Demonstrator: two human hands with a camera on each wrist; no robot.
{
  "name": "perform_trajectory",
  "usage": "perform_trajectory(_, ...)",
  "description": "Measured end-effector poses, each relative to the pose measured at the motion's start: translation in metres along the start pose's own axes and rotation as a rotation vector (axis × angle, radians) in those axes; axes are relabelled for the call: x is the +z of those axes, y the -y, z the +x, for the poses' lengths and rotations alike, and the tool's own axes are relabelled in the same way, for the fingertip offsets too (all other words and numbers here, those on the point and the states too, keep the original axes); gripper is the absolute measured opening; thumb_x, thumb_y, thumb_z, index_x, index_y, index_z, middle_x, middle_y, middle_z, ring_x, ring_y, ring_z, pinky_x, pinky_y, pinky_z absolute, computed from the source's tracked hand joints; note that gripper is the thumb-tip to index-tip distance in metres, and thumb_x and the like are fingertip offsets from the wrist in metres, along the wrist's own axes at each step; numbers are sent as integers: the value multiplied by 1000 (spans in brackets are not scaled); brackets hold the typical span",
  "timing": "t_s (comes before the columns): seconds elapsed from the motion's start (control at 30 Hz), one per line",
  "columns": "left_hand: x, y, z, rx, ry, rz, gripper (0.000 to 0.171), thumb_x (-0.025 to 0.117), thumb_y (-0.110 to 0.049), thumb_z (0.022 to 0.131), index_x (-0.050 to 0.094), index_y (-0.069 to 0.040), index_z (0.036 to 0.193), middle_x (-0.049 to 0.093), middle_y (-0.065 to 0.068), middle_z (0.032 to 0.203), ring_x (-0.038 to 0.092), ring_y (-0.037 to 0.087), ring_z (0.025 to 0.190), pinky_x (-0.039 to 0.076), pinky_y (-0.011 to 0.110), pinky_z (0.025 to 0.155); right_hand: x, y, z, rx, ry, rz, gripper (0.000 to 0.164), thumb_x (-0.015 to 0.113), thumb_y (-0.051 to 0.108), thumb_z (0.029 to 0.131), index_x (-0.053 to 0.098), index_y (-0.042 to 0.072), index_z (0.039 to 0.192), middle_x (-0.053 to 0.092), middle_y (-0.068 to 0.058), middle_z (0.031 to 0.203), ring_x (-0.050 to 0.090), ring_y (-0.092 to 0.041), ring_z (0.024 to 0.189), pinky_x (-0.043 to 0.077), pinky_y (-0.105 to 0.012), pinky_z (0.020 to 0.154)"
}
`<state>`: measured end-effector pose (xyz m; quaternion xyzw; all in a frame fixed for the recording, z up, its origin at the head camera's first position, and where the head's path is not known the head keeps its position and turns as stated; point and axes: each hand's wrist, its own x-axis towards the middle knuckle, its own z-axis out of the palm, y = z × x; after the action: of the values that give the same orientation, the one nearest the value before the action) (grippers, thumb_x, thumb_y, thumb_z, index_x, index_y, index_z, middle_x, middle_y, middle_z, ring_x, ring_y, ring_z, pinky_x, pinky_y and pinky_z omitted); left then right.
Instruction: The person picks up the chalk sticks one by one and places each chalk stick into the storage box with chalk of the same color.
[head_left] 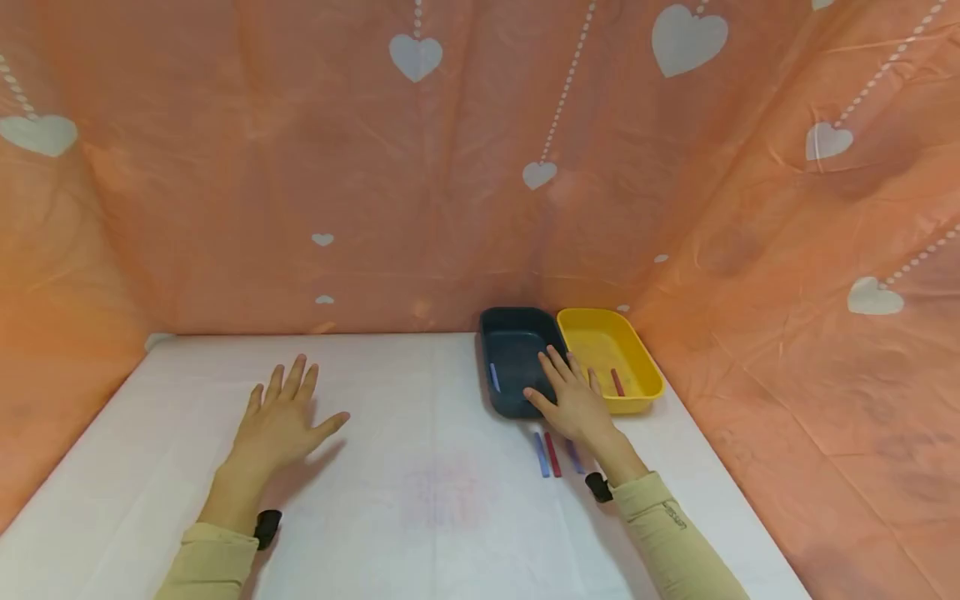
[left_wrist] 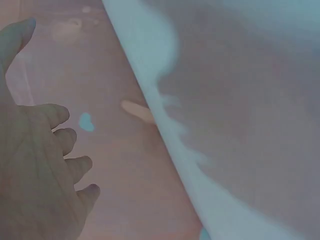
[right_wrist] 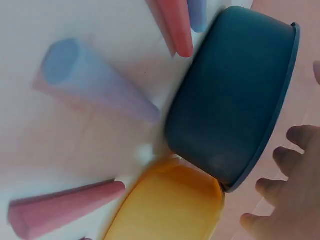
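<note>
My right hand (head_left: 577,404), fingers straight and spread, hovers over the dark blue tray (head_left: 517,412) and the near-left part of the yellow tray (head_left: 648,354). Inside the dark tray lies a blue chalk stick (head_left: 494,377); the yellow one holds a red chalk stick (head_left: 617,382). In front of the trays, a blue chalk (head_left: 542,455), a red chalk (head_left: 552,455) and another blue chalk (right_wrist: 100,80) lie on the table. The right wrist view also shows a second red chalk (right_wrist: 65,207) there, hidden by my arm from the head camera. My left hand (head_left: 273,425) is spread above the table at left, holding nothing.
White cloth covers the table (head_left: 360,517), with faint pink and blue smudges (head_left: 446,496) near its middle. Orange curtains (head_left: 420,208) with white hearts rise behind and along both sides. Both trays stand side by side at the far right, close to the curtain.
</note>
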<state>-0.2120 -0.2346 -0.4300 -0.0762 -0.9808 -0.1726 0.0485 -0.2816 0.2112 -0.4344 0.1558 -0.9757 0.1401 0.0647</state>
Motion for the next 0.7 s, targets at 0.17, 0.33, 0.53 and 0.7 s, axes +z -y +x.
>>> perform_trajectory(0.17, -1, -15, 3, 22, -16, 3, 104, 53, -69, 98, 19, 6, 163, 5, 26, 172, 6, 56, 154, 4, 73, 120, -1, -3, -3, -41, -79, 31, 77, 55, 54, 103, 33, 12, 164, 22, -8, 173, 16, -40, 158, 5, -68, 123)
perform_trajectory(0.33, -2, -31, 7, 46, -24, -4, 104, 53, -69, 98, 19, 4, 164, 4, 23, 173, 5, 53, 155, 4, 71, 121, -3, -8, -8, -65, -121, 60, 78, 57, 51, 103, 32, 11, 164, 23, -8, 172, 16, -39, 158, 4, -65, 125)
perform_trajectory(0.53, -1, -51, 19, 71, -28, -7, 102, 53, -68, 98, 17, 1, 165, 4, 21, 173, 2, 49, 157, 3, 68, 123, -11, -15, -12, -85, -188, 101, 75, 60, 44, 103, 33, 9, 163, 28, -10, 171, 21, -41, 157, 7, -64, 125)
perform_trajectory(0.7, 5, -68, 30, 92, -43, -13, 101, 54, -66, 98, 17, -1, 166, 3, 18, 174, 4, 47, 158, 4, 66, 124, -16, -25, -17, -110, -286, 151, 71, 64, 36, 102, 38, 8, 161, 35, -12, 167, 30, -39, 153, 16, -62, 125)
